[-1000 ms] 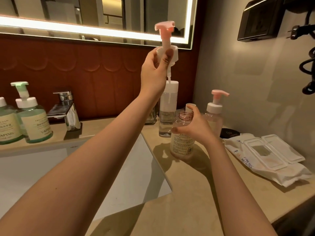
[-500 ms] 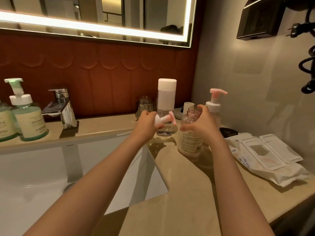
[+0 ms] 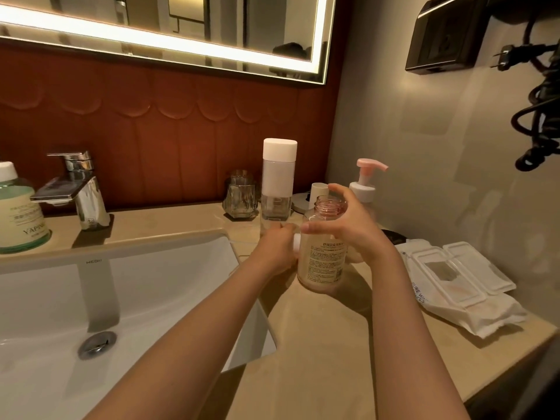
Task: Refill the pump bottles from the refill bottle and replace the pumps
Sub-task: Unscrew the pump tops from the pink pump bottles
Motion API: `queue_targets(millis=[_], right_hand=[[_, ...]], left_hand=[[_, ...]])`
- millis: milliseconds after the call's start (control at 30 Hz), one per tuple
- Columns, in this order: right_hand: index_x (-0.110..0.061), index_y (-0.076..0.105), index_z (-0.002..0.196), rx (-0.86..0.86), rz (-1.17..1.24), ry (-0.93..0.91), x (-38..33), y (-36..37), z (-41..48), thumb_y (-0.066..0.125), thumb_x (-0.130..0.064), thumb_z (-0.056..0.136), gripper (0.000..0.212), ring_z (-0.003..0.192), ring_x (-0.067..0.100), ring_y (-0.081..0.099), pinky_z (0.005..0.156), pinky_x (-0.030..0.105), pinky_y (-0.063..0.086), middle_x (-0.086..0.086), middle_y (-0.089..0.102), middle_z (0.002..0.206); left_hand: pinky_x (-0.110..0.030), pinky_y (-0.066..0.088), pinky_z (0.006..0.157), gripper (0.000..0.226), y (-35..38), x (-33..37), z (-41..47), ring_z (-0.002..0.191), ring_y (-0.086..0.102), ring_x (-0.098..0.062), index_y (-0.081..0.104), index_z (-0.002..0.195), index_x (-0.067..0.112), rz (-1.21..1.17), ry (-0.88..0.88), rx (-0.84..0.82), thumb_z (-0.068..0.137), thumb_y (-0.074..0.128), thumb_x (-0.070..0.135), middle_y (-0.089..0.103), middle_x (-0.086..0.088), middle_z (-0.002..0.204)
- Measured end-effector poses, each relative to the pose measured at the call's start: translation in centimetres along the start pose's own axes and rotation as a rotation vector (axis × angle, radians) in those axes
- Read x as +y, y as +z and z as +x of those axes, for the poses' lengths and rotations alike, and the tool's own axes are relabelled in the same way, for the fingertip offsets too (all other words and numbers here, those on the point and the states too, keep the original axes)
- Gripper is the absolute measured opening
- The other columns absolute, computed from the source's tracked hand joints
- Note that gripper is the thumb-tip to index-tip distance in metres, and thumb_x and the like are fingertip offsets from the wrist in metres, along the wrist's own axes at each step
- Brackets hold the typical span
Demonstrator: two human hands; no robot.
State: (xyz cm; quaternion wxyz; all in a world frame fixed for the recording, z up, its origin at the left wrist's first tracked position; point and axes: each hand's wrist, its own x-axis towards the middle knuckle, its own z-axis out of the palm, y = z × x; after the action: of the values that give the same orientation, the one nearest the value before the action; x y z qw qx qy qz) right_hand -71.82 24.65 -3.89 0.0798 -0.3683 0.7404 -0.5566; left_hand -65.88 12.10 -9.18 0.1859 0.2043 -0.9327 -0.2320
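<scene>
An uncapped clear bottle [image 3: 321, 262] with a pink threaded neck stands on the beige counter, its pump off. My right hand [image 3: 348, 228] wraps around its shoulder from the right. My left hand [image 3: 277, 251] rests low on the counter just left of it, closed over the removed pink-and-white pump [image 3: 297, 242], of which only a white bit shows. Behind stands the tall clear refill bottle [image 3: 277, 183] with a white cap on. A second bottle with its pink pump [image 3: 365, 180] fitted stands behind my right hand.
The white sink basin [image 3: 121, 298] and chrome tap [image 3: 78, 189] lie to the left, with a green pump bottle [image 3: 21, 213] at the far left edge. A glass tumbler [image 3: 241, 195] stands by the wall. Wet-wipe packs [image 3: 460, 283] lie on the counter to the right.
My left hand came down from high above the bottles with the pump and now holds it low on the counter beside the uncapped bottle. My right hand stayed on that bottle.
</scene>
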Motion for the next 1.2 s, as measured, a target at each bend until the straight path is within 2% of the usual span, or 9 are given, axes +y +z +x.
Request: queue_targets(millis=[133,200,300,367,533,733,967,1100,1200], right_hand=[[-0.029,0.030,0.139,-0.016,0.043,0.004,0.1,-0.3,-0.1,0.076,-0.033,0.069,0.084,0.121,0.020,0.041,0.093,0.033,0.038,0.000,0.040,0.136],[-0.027,0.039,0.131,0.038,0.207,0.035,-0.2,-0.8,0.0,0.064,-0.047,0.074,0.065,0.111,0.019,0.049,0.089,0.035,0.045,-0.002,0.050,0.122],[-0.019,0.055,0.100,0.562,0.450,0.066,0.5,-2.1,0.8,0.058,-0.034,0.087,0.021,0.084,0.014,0.054,0.062,0.022,0.039,-0.002,0.057,0.093],[-0.015,0.054,0.101,0.848,0.316,0.101,1.8,-2.5,1.2,0.057,-0.017,0.084,0.017,0.095,0.020,0.054,0.070,0.024,0.038,0.004,0.055,0.107],[-0.018,0.030,0.141,0.629,0.032,0.118,4.4,-2.0,2.8,0.065,-0.025,0.083,0.069,0.132,0.025,0.033,0.100,0.037,0.032,0.006,0.031,0.147],[-0.016,0.023,0.145,0.461,-0.063,0.138,6.0,-1.5,3.4,0.076,-0.034,0.073,0.091,0.131,0.029,0.039,0.106,0.053,0.033,0.007,0.038,0.144],[-0.007,0.037,0.132,0.577,-0.114,0.103,5.1,-1.2,2.6,0.080,-0.027,0.069,0.078,0.119,0.024,0.046,0.086,0.028,0.039,0.009,0.042,0.133],[-0.005,0.038,0.125,0.712,-0.078,-0.043,2.5,-1.7,1.4,0.080,-0.023,0.068,0.073,0.101,0.013,0.043,0.070,0.012,0.031,0.010,0.043,0.127],[-0.003,0.038,0.122,0.773,0.000,-0.201,0.3,-2.3,0.3,0.080,-0.024,0.068,0.071,0.094,0.012,0.046,0.059,-0.001,0.033,0.003,0.047,0.112]], left_hand=[[-0.044,0.028,0.112,0.078,-0.9,0.2,-0.3,0.136,0.028,-0.027,0.029,0.144,0.016,-0.064,0.051,-0.052,0.077,0.068,0.018,0.034,-0.011,0.146],[-0.046,0.025,0.113,0.083,-1.7,0.9,-0.5,0.138,0.025,-0.026,0.024,0.145,0.017,-0.194,0.073,-0.022,0.075,0.066,0.007,0.029,-0.009,0.149],[-0.049,0.027,0.112,0.095,-3.0,2.4,-1.2,0.140,0.019,-0.029,0.008,0.147,0.026,-0.505,0.076,-0.118,0.075,0.059,-0.007,0.017,-0.007,0.153],[-0.047,0.028,0.111,0.102,-3.4,3.1,-1.7,0.141,0.015,-0.030,-0.003,0.146,0.030,-0.627,0.074,-0.242,0.076,0.057,-0.013,0.008,-0.007,0.154],[-0.039,0.023,0.113,0.121,-1.6,3.6,-2.4,0.140,0.023,-0.024,-0.009,0.145,0.031,-0.608,0.103,-0.214,0.067,0.082,0.014,0.011,-0.004,0.155],[-0.013,0.030,0.089,0.112,-1.4,3.3,-2.0,0.119,0.036,-0.007,0.002,0.146,0.026,-0.672,0.136,-0.088,0.069,0.080,0.007,0.028,-0.001,0.148],[-0.031,0.028,0.106,0.118,-1.9,2.7,-1.7,0.137,0.027,-0.023,-0.003,0.146,0.026,-0.601,0.092,-0.059,0.066,0.082,0.014,0.020,-0.005,0.153],[-0.050,0.020,0.114,0.129,-2.5,2.6,-1.9,0.141,0.017,-0.029,-0.009,0.145,0.033,-0.540,0.081,-0.035,0.058,0.086,0.030,0.011,-0.008,0.155],[-0.048,0.023,0.113,0.117,-4.0,3.0,-2.2,0.140,0.022,-0.028,-0.007,0.145,0.034,-0.610,0.082,0.054,0.066,0.079,0.039,0.014,-0.011,0.154]])
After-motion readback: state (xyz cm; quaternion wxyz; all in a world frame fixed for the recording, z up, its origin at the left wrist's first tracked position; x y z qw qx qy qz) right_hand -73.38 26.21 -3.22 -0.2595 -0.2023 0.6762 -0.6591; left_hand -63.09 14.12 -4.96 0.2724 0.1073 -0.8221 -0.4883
